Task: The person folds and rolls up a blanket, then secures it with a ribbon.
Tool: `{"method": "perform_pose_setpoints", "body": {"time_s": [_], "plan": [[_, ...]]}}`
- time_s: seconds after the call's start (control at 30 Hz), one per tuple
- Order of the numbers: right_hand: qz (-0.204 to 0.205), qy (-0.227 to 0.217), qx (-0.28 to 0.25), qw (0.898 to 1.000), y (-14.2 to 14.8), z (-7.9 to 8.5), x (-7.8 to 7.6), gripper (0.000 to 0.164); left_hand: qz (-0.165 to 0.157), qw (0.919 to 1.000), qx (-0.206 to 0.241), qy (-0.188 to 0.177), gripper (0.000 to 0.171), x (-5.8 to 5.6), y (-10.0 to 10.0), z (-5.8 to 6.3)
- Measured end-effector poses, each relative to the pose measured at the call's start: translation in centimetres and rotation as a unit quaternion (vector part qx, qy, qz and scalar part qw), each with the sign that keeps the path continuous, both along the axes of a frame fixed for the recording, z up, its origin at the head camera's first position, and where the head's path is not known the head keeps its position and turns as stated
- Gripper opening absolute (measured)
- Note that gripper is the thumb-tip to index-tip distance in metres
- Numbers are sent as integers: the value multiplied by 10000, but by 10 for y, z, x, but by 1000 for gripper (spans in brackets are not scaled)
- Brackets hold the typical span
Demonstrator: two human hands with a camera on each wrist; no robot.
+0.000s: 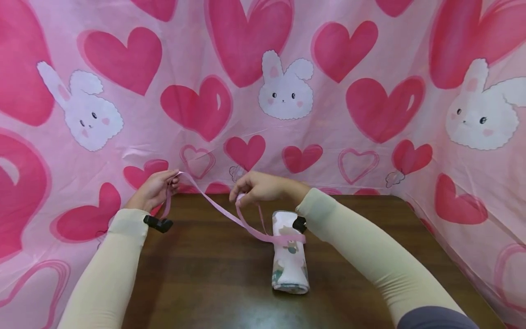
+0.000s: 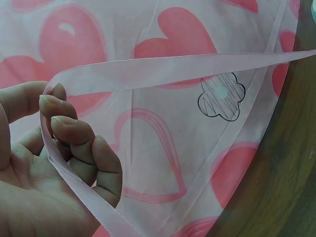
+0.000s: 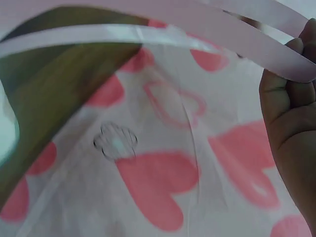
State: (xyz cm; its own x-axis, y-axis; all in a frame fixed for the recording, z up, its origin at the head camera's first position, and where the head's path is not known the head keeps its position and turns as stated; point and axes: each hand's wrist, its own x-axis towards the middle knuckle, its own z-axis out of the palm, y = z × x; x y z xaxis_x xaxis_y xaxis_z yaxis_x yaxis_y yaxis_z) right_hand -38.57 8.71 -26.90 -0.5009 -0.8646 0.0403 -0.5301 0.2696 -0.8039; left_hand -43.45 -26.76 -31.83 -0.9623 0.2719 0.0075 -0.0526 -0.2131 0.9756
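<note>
A rolled towel [image 1: 289, 269], white with a printed pattern, lies lengthwise on the table. Across its upper half runs a pink ribbon [image 1: 223, 211], which rises leftward to my left hand [image 1: 158, 189]. That hand pinches the ribbon between thumb and fingertips, and a tail hangs down past the palm, as the left wrist view also shows. My right hand [image 1: 263, 186] is raised above the table, left of the towel's far end, and pinches another stretch of the ribbon [image 3: 276, 57] in a loop. The towel's underside is hidden.
The dark wooden table [image 1: 205, 278] ends at a pink cloth backdrop [image 1: 283, 132] with hearts and rabbits, close behind both hands. A black wrist mount [image 1: 158, 223] sits on my left sleeve; another [image 1: 300, 224] on the right overlaps the towel's far end in the head view.
</note>
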Motion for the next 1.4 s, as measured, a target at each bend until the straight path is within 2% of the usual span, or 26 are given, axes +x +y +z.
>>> {"method": "perform_pose_setpoints", "body": {"time_s": [0.13, 0.27, 0.3, 0.4, 0.47, 0.53, 0.67, 0.77, 0.93, 1.03, 1.13, 1.3, 1.4], "plan": [[179, 1, 208, 9996, -23, -20, 7, 13, 39, 9999, -142, 2, 32, 1, 0, 3], [161, -163, 354, 9991, -47, -42, 14, 16, 37, 9996, -280, 49, 33, 1, 4, 3], [140, -89, 436, 9989, -52, -48, 16, 18, 10, 9995, -315, 48, 34, 1, 5, 3], [139, 375, 765, 9963, -69, -67, 23, 20, -34, 9990, -451, 9, 35, 0, 11, 0], [159, 815, 1080, 9907, -78, -79, 29, 19, -88, 9985, -544, -50, 35, 0, 14, -3], [184, 1373, 1422, 9801, -88, -91, 36, 16, -124, 9982, -578, -84, 35, -1, 17, -5], [269, 2173, 1860, 9578, -107, -111, 51, 15, -198, 9977, -651, -48, 33, 0, 18, -6], [289, 2333, 1950, 9522, -119, -123, 58, 18, -245, 9972, -706, 21, 30, 0, 19, -5], [185, 2252, 2223, 9484, -133, -140, 63, 27, -279, 9960, -842, 97, 28, -3, 23, -4], [153, 2177, 2355, 9471, -136, -148, 65, 34, -306, 9956, -883, 88, 29, -4, 25, -7], [86, 2287, 2339, 9449, -132, -151, 64, 39, -313, 9953, -918, 60, 30, -3, 29, -8], [-52, 2522, 2241, 9414, -117, -150, 55, 25, -251, 9935, -1113, 16, 26, -2, 32, -6], [-40, 2580, 2112, 9428, -102, -146, 47, 19, -246, 9927, -1180, -4, 26, -3, 33, -5]]}}
